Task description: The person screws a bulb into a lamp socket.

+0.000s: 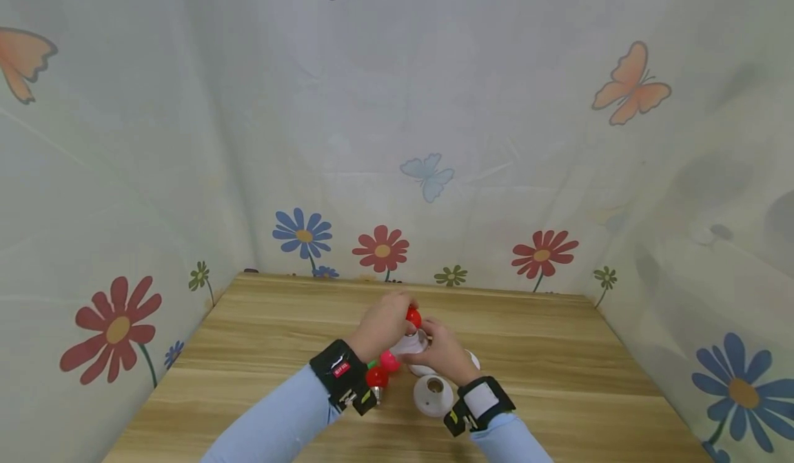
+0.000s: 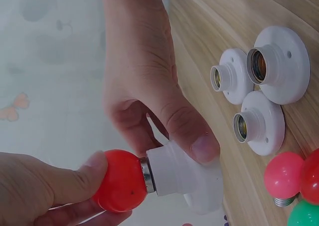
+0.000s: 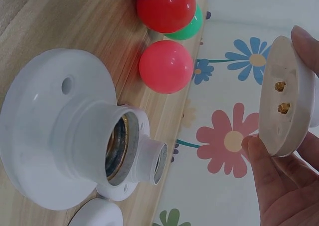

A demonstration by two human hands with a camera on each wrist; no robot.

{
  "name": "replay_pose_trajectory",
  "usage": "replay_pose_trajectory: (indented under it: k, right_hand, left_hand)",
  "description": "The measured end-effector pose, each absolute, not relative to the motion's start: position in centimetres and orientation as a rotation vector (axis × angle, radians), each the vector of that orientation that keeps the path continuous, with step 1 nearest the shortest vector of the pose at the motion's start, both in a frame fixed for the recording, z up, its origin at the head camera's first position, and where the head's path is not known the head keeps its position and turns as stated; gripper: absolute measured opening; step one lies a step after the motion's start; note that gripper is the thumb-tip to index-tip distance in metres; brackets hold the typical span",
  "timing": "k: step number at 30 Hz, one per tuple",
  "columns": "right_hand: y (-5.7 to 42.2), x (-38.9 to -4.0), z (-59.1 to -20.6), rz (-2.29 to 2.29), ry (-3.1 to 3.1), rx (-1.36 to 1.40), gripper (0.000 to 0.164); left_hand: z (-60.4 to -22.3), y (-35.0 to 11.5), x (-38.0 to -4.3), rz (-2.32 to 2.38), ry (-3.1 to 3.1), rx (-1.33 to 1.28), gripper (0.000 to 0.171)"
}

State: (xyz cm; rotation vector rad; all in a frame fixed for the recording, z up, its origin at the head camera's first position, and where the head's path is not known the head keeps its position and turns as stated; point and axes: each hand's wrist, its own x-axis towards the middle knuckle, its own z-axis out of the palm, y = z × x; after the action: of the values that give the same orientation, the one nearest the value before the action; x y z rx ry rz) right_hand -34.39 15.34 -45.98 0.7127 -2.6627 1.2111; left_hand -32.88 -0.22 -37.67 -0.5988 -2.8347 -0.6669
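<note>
My left hand point(image 1: 386, 324) pinches a round red light bulb point(image 2: 119, 181) between thumb and fingers. My right hand point(image 1: 445, 354) grips a white lamp socket point(image 2: 172, 171) by its round base, held above the table. The bulb's metal screw end sits at the socket's mouth, its thread mostly hidden inside. In the right wrist view, the underside of the held socket base point(image 3: 284, 94) shows two brass screws. Below the hands, a pink bulb point(image 2: 283, 175), another red bulb point(image 1: 376, 377) and a green bulb point(image 2: 305, 215) lie close together.
Three more white lamp sockets stand on the wooden table point(image 1: 279, 353), mouths up: a near one point(image 1: 433, 395), and two others beside it, including a smaller-looking socket point(image 2: 233, 76). A pale cloth wall point(image 1: 397, 105) printed with flowers and butterflies surrounds the table's back and sides.
</note>
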Motion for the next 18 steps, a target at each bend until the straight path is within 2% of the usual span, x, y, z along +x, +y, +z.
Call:
replay_pose_trajectory:
  k: [4,9,11,14,18]
  right_hand:
    - [15.32,-34.39,-46.04,1.200,-2.659,0.718,0.053]
    - [15.30,-34.17,-45.92,1.230,-2.676,0.692,0.054]
    - [15.30,-34.10,-45.84,1.257,-2.676,0.683,0.057]
    - [15.30,-34.08,-45.77,1.264,-2.675,0.679,0.062]
    - [15.25,-34.10,-45.76,1.234,-2.674,0.685,0.061]
  left_hand:
    - [-37.73,-0.28,-32.94,-0.690,-2.833,-0.631,0.040]
    - [-37.42,-0.19,-32.68,-0.758,-2.829,-0.573,0.065]
    - [-37.18,-0.07,-32.57,-0.721,-2.811,-0.532,0.070]
    - [-36.95,0.11,-32.49,-0.592,-2.797,-0.462,0.064]
    - [-36.97,0.17,-32.37,-0.491,-2.837,-0.384,0.055]
